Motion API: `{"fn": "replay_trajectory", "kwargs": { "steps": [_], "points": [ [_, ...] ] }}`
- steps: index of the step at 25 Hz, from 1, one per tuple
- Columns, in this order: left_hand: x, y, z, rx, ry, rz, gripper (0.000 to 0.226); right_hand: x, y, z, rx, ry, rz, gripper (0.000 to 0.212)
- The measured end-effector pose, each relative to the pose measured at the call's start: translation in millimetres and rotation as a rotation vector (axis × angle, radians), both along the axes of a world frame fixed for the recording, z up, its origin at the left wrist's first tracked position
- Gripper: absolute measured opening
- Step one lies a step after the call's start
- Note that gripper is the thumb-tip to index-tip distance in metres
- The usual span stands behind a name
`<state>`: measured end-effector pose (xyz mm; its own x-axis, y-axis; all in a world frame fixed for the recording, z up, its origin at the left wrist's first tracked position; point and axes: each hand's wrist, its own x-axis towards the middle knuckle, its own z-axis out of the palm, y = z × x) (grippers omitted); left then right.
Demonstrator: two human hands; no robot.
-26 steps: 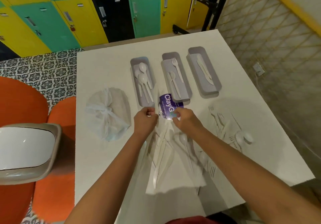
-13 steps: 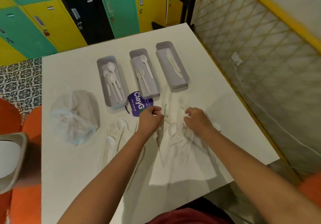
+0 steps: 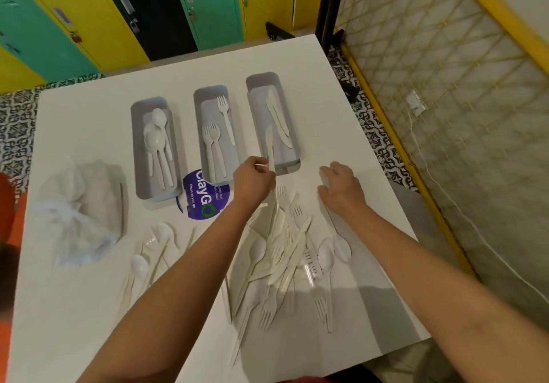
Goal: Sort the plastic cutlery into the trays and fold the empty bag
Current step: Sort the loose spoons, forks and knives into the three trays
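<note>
Step in hand: sorting; one white plastic knife [image 3: 269, 148] is being carried to the right-hand grey oblong tray [image 3: 294, 148], which already holds knives.
Left hand [image 3: 252, 179]: pinches the knife's handle end, blade pointing over the tray's near end.
Right hand [image 3: 341, 185]: fingers spread, resting flat on the white table [image 3: 341, 109], holding nothing.
Remaining stock: loose pile of white plastic cutlery [image 3: 285, 258] near the table's front edge.
Next move: probably lower and release the knife lengthwise into the tray.

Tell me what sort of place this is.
Probably a staff break room or canteen. Yellow and green lockers line the far wall, the floor is patterned tile, and a round "ClayGo, clean as you go" sticker sits on the white table.
</note>
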<state>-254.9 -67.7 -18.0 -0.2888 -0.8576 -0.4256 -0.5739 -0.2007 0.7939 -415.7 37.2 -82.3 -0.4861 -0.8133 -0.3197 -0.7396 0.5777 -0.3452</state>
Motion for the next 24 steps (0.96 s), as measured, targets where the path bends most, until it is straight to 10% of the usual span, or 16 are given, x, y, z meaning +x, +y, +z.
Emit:
{"fn": "replay_trajectory", "kwargs": {
  "steps": [24],
  "points": [
    [5.9, 38.6, -22.9, -0.099, -0.130, -0.215, 0.023, -16.5, -12.2, -17.3, 0.012, -0.071, 0.061, 0.050]
  ]
}}
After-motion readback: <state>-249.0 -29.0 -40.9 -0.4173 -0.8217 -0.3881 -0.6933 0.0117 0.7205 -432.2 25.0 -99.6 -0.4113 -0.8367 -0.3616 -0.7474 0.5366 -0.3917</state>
